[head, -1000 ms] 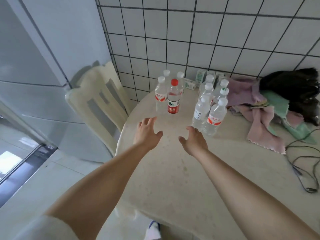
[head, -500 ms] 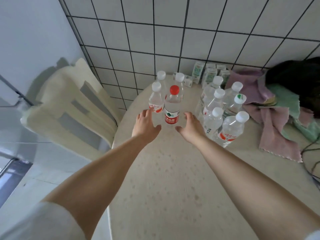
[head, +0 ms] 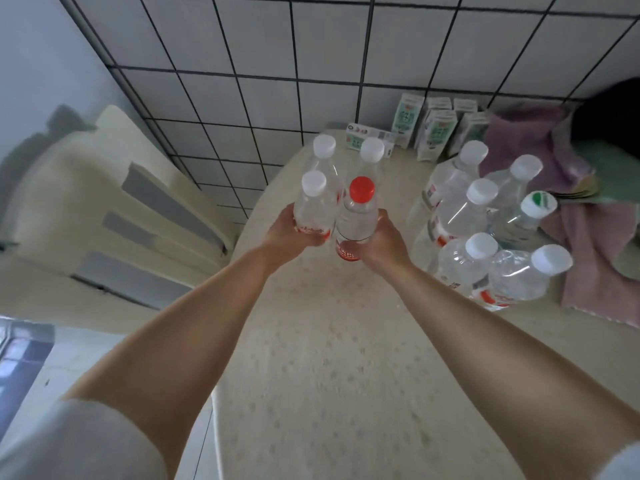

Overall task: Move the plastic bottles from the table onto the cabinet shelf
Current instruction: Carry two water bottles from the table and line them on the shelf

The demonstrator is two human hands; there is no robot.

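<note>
At far left I see a cream plastic chair (head: 114,216) standing against the round cream table (head: 332,375) with its faint speckled pattern. My left hand (head: 291,233) is wrapped around the lower body of a clear plastic bottle with a white cap (head: 313,206). Touching it on the right is a clear plastic bottle with a red cap and red label (head: 356,216), gripped by my right hand (head: 384,244) from the right side. I cannot tell whether either held bottle has left the tabletop. Directly behind this pair, two more white-capped clear bottles (head: 346,161) stand upright on the table. Farther back, small green-and-white drink cartons (head: 436,129) line the white tiled wall (head: 311,64). To the right of my right hand, a cluster of six clear white-capped bottles (head: 485,230) stands close together on the table. Beside that cluster lie pink and green cloths (head: 595,237), touching the table edge area at far right.
</note>
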